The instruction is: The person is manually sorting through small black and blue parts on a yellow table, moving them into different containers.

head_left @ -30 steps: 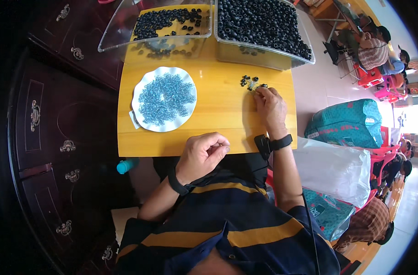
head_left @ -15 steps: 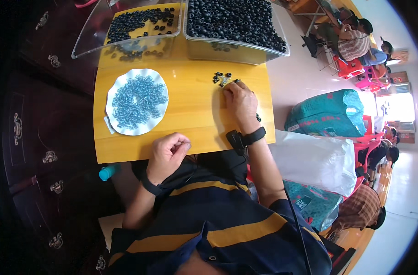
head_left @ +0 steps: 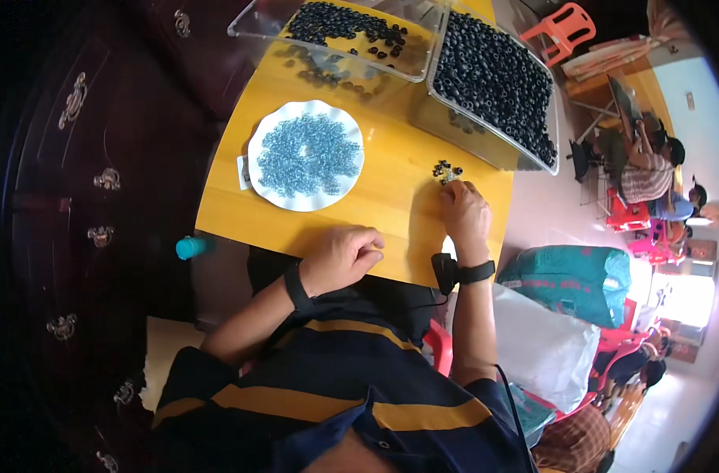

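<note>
My right hand (head_left: 467, 217) reaches down to the table's right side, fingers bent together at a small pile of black hollow pieces (head_left: 440, 169) and tiny pale, shiny pieces (head_left: 454, 178). Its fingertips hide whatever they pinch. Over the table's near edge, my left hand (head_left: 343, 256) is closed, thumb against the curled fingers; what it holds, if anything, cannot be made out. A white scalloped plate (head_left: 257, 154) on the left carries a heap of tiny bluish, coil-like pieces (head_left: 308, 154).
At the back, a clear bin (head_left: 485, 142) is heaped with black hollow pieces; left of it a clear tray (head_left: 351, 59) has scattered ones. Dark drawers (head_left: 76, 221) line the left. Teal (head_left: 568, 280) and white sacks (head_left: 540, 339) stand right. Other people (head_left: 651, 173) sit farther off.
The view has turned, shifting the table and its things to the right in the picture. My right hand stays at the small pile; my left hand remains closed near the front edge.
</note>
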The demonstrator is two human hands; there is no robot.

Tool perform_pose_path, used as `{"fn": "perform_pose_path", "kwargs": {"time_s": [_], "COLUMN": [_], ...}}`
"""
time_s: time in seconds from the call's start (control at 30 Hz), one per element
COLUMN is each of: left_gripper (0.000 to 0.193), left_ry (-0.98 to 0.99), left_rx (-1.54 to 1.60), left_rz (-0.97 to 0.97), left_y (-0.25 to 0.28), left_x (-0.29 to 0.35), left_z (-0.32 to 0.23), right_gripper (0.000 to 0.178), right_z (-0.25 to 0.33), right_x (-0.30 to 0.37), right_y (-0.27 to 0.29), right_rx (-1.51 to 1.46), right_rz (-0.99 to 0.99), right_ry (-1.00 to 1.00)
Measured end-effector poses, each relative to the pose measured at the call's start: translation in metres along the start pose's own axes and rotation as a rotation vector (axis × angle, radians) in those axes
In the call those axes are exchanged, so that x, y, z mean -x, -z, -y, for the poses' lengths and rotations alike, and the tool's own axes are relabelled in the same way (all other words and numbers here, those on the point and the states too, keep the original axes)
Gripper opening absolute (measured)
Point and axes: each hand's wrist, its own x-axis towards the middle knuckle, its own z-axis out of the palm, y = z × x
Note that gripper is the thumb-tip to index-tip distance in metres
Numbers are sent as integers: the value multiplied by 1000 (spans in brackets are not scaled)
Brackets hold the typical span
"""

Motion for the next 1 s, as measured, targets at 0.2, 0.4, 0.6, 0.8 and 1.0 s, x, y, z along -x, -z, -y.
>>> {"fn": "perform_pose_path", "kwargs": {"time_s": [0.2,0.4,0.6,0.8,1.0], "left_gripper": [42,28,24,14,12], "left_ry": [-214,-150,-169,-169,-237], "left_rx": [-429,-639,-692,-763,-816], "left_rz": [-118,-16,-120,-124,-145], "left_y": [-1,-10,-24,-33,-34], "left_x": [-52,-111,-149,-173,-173], "left_z": [-11,-6,-3,4,0], "right_gripper": [17,16,16,15,10], "right_z": [1,-3,-7,-14,-8], "right_x": [-9,-18,-12,-9,-15], "right_y": [13,13,9,8,4], "right_rx": [-55,-63,-94,-225,-306], "right_rz": [26,93,-12,-118,-217], "right_ry": [17,2,-19,-69,-14]}}
